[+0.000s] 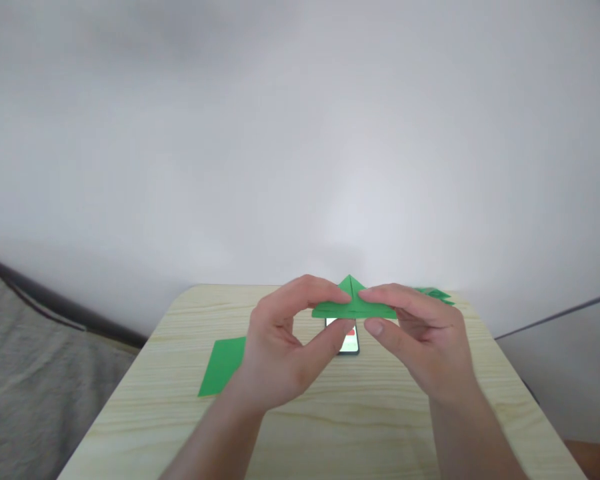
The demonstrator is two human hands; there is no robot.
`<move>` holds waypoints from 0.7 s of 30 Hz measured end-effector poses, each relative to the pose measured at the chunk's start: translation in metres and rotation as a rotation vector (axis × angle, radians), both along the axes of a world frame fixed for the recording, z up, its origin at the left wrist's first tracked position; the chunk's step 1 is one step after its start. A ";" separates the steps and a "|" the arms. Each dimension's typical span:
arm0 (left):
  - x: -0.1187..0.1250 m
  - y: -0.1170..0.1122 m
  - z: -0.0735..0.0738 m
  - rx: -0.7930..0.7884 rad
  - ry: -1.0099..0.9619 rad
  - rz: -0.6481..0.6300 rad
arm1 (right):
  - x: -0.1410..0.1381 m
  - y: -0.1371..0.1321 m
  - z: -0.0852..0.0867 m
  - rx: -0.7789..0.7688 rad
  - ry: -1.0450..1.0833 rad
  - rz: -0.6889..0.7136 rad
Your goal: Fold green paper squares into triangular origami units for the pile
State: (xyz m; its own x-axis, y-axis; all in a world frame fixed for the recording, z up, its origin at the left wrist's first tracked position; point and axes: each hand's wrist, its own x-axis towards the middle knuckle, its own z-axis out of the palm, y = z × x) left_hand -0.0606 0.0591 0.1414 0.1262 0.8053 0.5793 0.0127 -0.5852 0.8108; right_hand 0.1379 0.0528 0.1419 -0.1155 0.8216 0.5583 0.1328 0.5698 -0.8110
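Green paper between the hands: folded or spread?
Folded: the green paper has a triangular peak, a line down from its tip, and a straight bottom edge.

Phone [351, 345]: lying on the tabletop [360, 427], partly hidden; screen lit, white with red patches. Tabletop: pale, streaked wood grain, rounded far-left corner. Wall [290, 153]: plain, whitish, behind the tabletop. Gray cloth [30, 380]: left of the tabletop. Brown patch [595, 459]: lower right, unidentified.
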 end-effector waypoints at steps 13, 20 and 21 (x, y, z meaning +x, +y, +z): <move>0.002 -0.007 0.008 -0.089 -0.094 -0.056 | -0.004 -0.009 0.007 -0.028 0.016 -0.002; 0.005 -0.008 0.013 -0.067 -0.079 0.008 | -0.007 -0.011 0.009 -0.065 0.045 -0.001; 0.005 -0.008 0.013 -0.058 -0.082 0.008 | -0.007 -0.011 0.009 -0.070 0.052 -0.005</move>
